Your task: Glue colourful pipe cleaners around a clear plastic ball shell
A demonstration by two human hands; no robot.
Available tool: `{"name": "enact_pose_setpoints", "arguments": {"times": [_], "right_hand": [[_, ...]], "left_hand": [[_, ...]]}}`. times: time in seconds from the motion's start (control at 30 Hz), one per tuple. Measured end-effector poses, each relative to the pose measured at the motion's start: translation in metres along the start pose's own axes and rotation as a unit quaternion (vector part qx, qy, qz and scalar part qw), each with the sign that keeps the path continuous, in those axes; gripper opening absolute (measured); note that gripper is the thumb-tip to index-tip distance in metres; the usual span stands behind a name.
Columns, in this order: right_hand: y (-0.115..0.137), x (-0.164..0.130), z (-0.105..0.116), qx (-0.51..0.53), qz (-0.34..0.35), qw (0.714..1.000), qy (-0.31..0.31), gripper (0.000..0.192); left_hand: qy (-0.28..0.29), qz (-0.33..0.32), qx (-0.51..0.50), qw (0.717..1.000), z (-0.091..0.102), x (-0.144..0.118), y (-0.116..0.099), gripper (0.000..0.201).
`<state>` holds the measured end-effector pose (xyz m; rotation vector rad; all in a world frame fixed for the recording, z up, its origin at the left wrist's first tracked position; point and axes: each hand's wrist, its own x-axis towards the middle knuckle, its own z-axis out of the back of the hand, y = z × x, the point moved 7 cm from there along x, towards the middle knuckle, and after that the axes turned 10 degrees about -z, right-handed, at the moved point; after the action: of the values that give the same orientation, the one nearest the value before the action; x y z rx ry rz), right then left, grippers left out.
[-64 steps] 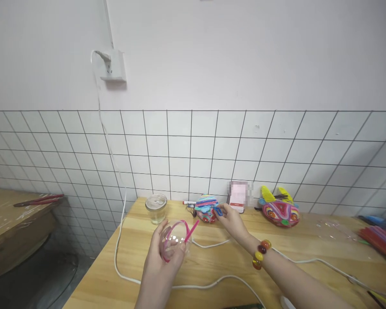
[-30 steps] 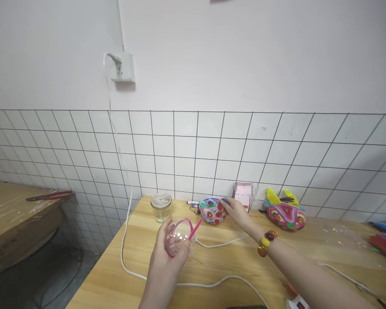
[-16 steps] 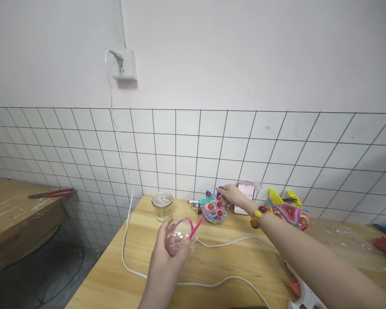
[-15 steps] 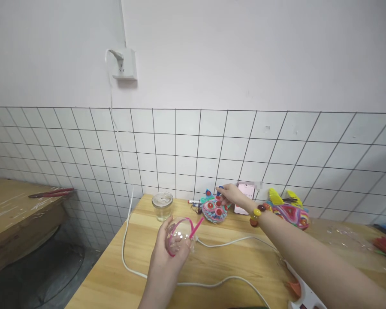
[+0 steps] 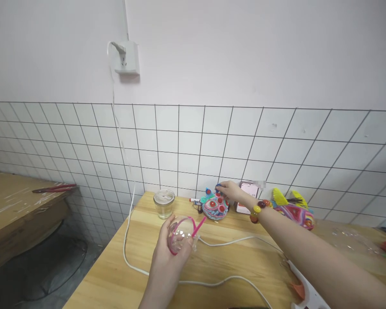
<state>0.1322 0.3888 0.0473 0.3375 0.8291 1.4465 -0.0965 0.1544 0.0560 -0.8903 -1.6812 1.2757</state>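
Head view: the right hand (image 5: 229, 190), which a second ago lay on the colourful paper mask (image 5: 215, 206), now pinches its blue ear at the counter's (image 5: 138, 266) back, while left hand (image 5: 170, 251) fingers grip a clear pink-rimmed dome (image 5: 181, 234).

The wooden table (image 5: 141, 257) carries a glass jar (image 5: 164, 204), white cable (image 5: 212, 284), and two colourful masks (image 5: 215, 207).

Light wooden table (image 5: 138, 262) against white tiled wall (image 5: 186, 141). At its back edge, left to right: clear glass jar (image 5: 164, 204), round multicoloured paper-coil figure (image 5: 215, 207), pink phone (image 5: 246, 201), yellow-eared paper-coil figure (image 5: 294, 210). White cable (image 5: 128, 240) trails across the tabletop before them.
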Motion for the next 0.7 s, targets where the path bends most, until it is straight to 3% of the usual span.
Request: {"name": "enact_pose_setpoints", "arguments": {"times": [0.17,0.43,0.6,0.7], "right_hand": [[0.011,-0.008,0.004,-0.078,0.048,0.996,-0.020,0.024],[0.029,-0.005,0.018,-0.193,0.083,0.970,-0.122,0.022],[0.031,0.000,0.016,-0.213,0.094,0.963,-0.139,0.023],[0.028,0.000,0.016,-0.205,0.095,0.964,-0.140,0.022]], "left_hand": [[0.011,0.010,-0.007,1.000,-0.002,-0.001,-0.001,0.070],[0.083,0.016,-0.016,0.996,-0.005,-0.002,0.000,0.066],[0.020,0.010,-0.008,1.000,0.000,0.000,0.001,0.068],[0.014,0.016,-0.002,1.000,0.000,0.000,0.003,0.068]]}}
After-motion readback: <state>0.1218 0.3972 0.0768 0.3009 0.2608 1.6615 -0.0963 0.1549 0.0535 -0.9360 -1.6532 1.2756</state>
